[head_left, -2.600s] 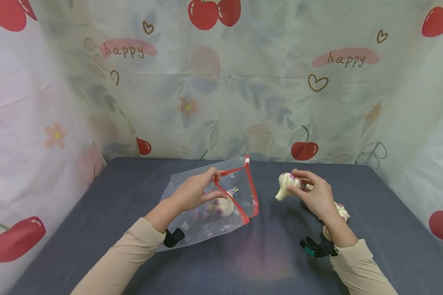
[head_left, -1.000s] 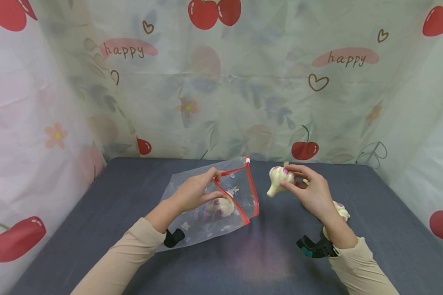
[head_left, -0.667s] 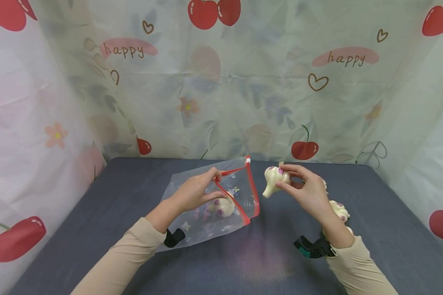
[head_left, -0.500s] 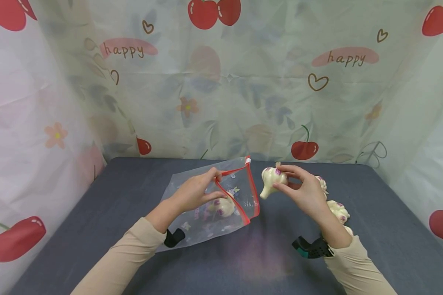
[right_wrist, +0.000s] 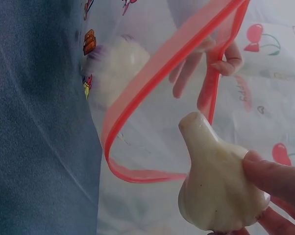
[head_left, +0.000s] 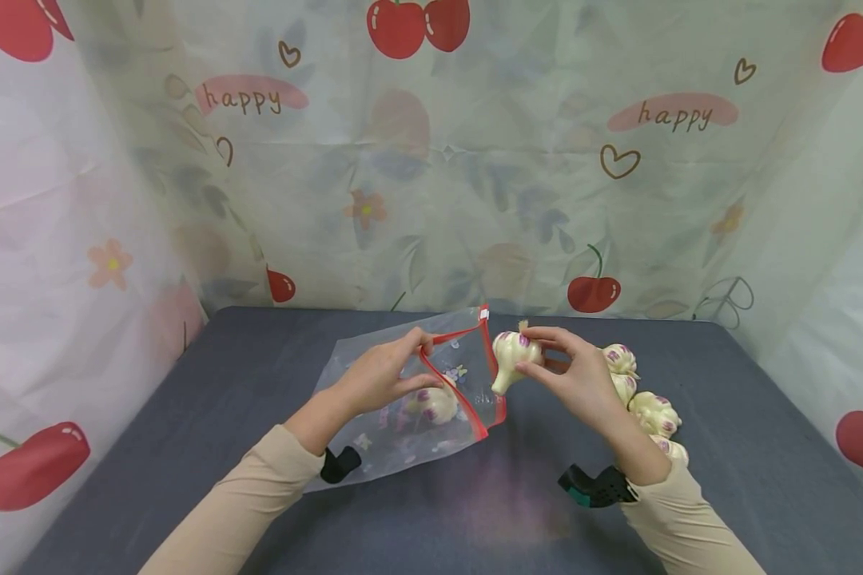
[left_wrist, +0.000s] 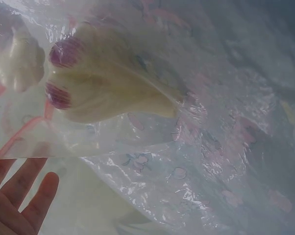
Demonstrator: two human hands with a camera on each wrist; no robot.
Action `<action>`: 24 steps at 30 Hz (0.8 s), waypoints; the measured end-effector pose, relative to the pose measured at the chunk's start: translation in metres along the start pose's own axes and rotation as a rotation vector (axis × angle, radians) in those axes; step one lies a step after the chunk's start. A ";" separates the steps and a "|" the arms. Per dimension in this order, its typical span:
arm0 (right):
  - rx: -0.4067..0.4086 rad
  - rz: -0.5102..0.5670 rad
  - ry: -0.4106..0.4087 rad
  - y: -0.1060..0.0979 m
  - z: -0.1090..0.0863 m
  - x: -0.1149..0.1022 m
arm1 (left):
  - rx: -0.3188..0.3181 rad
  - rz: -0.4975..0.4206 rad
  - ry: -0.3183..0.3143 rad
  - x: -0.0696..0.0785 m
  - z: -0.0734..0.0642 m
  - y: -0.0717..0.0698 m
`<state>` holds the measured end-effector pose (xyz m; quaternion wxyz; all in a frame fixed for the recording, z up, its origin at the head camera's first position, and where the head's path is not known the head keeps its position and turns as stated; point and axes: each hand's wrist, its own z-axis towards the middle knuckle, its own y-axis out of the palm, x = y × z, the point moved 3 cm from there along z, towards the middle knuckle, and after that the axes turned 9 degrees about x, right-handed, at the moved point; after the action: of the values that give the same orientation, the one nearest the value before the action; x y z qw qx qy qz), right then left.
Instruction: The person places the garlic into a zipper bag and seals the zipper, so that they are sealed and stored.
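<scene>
A clear zip bag (head_left: 413, 449) with a red-edged mouth lies tilted at the middle of the table, its mouth gaping to the right. My left hand (head_left: 374, 374) grips the rim, with the thumb and fingers spread apart at the mouth. One garlic bulb (head_left: 437, 404), white with purple patches, lies inside, seen through the plastic. My right hand (head_left: 578, 382) pinches another garlic bulb (head_left: 515, 356) between thumb and fingers, stem pointing down and left. In the right wrist view this bulb's stem (right_wrist: 195, 128) points at the gap within the red rim (right_wrist: 159, 73).
Several more garlic bulbs (head_left: 653, 414) lie in a loose column right of my right forearm, partly hidden by it. The dark table (head_left: 503, 511) is backed by a printed curtain (head_left: 446, 224). Black straps with devices sit on both wrists.
My right hand has carried its garlic bulb leftward, up to the bag's mouth. More of the bulbs on the right now show. The left hand and bag have stayed nearly still.
</scene>
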<state>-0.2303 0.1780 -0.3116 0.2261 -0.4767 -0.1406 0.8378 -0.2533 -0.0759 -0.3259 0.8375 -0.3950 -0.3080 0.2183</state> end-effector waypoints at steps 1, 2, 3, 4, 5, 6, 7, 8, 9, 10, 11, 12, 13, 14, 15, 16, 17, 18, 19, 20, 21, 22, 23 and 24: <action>-0.003 0.003 -0.003 0.001 0.000 0.000 | 0.001 0.001 0.000 0.000 0.000 0.000; -0.006 0.007 -0.003 0.002 0.000 0.000 | 0.001 0.002 0.001 0.000 0.000 0.000; -0.011 0.010 -0.002 0.004 0.000 0.000 | 0.002 0.002 0.003 0.000 0.000 0.000; -0.017 0.012 -0.001 0.005 0.000 -0.001 | 0.003 0.004 0.005 0.000 0.000 0.000; -0.027 0.017 0.002 0.006 -0.001 -0.001 | 0.004 0.005 0.007 0.001 0.000 0.000; -0.035 0.022 0.005 0.007 -0.001 -0.001 | 0.005 0.008 0.009 0.001 0.000 0.000; -0.042 0.026 0.009 0.008 -0.001 -0.002 | 0.005 0.009 0.009 0.001 0.000 0.000; -0.048 0.031 0.011 0.009 -0.001 -0.002 | 0.005 0.010 0.010 0.001 0.000 0.000; -0.054 0.035 0.013 0.010 -0.002 -0.002 | 0.005 0.011 0.009 0.002 0.000 0.000; -0.059 0.039 0.013 0.011 -0.002 -0.002 | 0.005 0.012 0.007 0.002 0.000 0.000; -0.062 0.045 0.011 0.012 -0.002 -0.002 | 0.005 0.013 0.004 0.002 0.000 -0.001; -0.063 0.049 0.009 0.013 -0.002 -0.002 | 0.005 0.012 0.002 0.003 0.001 -0.001; -0.064 0.052 0.007 0.014 -0.002 -0.003 | 0.004 0.011 0.002 0.003 0.001 -0.001; -0.064 0.056 0.005 0.015 -0.002 -0.003 | 0.006 0.011 0.002 0.003 0.001 -0.001; -0.064 0.058 0.001 0.016 -0.002 -0.003 | 0.007 0.009 0.001 0.004 0.001 -0.002; -0.065 0.059 -0.004 0.016 -0.002 -0.004 | 0.010 0.008 0.002 0.004 0.001 -0.002; -0.067 0.061 -0.008 0.017 -0.002 -0.004 | 0.012 0.008 0.005 0.005 0.001 -0.002; -0.069 0.060 -0.010 0.018 -0.002 -0.005 | 0.012 0.007 0.007 0.005 0.001 -0.002; -0.072 0.061 -0.012 0.019 -0.002 -0.005 | 0.013 0.007 0.010 0.005 0.001 -0.002; -0.075 0.061 -0.015 0.020 -0.003 -0.005 | 0.014 0.009 0.009 0.005 0.001 -0.002; -0.079 0.062 -0.020 0.021 -0.003 -0.005 | 0.012 0.010 0.009 0.005 0.001 -0.002; -0.082 0.064 -0.022 0.022 -0.003 -0.006 | 0.010 0.012 0.010 0.005 0.001 -0.002; -0.085 0.067 -0.025 0.023 -0.003 -0.006 | 0.008 0.015 0.010 0.005 0.001 -0.002; -0.088 0.068 -0.028 0.023 -0.003 -0.006 | 0.005 0.016 0.008 0.005 0.001 -0.002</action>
<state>-0.2311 0.1550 -0.3193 0.1743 -0.4788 -0.1640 0.8447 -0.2506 -0.0735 -0.3222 0.8379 -0.3962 -0.3009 0.2244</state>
